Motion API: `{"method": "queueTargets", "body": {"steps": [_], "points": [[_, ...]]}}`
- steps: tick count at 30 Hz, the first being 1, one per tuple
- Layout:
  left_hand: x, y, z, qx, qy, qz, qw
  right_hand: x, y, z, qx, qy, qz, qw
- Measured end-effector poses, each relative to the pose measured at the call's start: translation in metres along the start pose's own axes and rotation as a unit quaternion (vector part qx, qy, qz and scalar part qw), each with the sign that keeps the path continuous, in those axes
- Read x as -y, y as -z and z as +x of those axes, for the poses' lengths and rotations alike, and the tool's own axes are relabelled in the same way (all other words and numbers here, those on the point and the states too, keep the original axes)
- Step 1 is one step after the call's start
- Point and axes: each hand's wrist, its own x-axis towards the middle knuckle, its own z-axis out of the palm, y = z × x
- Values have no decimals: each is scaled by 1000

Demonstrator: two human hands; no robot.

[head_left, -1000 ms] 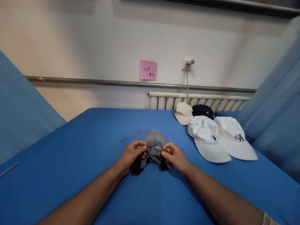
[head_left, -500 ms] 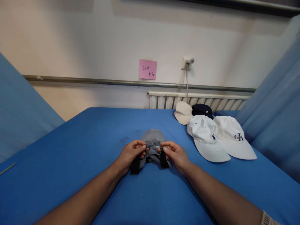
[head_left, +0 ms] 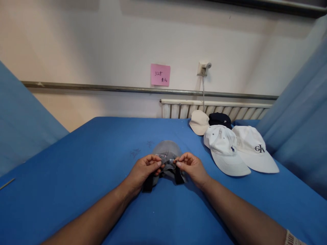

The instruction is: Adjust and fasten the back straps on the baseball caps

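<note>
A grey cap [head_left: 167, 147] lies on the blue-covered table [head_left: 76, 190], its back opening and black straps towards me. My left hand [head_left: 146, 168] pinches the cap's edge on the left, thumb against the fingers. On the other side, my right hand [head_left: 191, 168] is closed on the cap's right edge, fingertips bunched. A light label with dark lettering shows on the cap just above my left fingertips. What exactly sits between the fingertips is too small to make out beyond the cap's fabric.
To the right lie a white cap with a small dark emblem [head_left: 222, 143], a white cap with dark letters [head_left: 255, 146], a beige cap [head_left: 199, 121] and a dark navy cap [head_left: 220, 119]. A thin stick [head_left: 7, 183] lies far left. Blue curtains [head_left: 298, 122] flank the table.
My left fingers have shifted slightly lower on the cap, and the label above them is more exposed. My right fingers have bunched closer together and moved slightly right.
</note>
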Motion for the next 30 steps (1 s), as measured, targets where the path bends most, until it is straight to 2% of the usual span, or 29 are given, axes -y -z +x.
{"method": "queueTargets", "body": {"steps": [3,7,11,16,23,26,30], "points": [[0,-3,-3,5,5,8,1000,4,3,-2,6,64,-82,995],[2,-3,-2,-4,9,19,1000,13,10,-4,5,149,-205,967],[3,-3,0,-6,14,22,1000,19,14,-5,-22,189,-239,952],[2,-3,-2,7,14,20,1000,16,9,-7,-18,179,-236,955],[5,-1,-3,52,25,11,998,5,1,-10,-13,127,-162,978],[5,-1,-3,47,27,3,999,2,2,-7,-15,99,-117,988],[4,-1,-3,30,32,-15,999,2,7,0,-52,64,-76,994]]}}
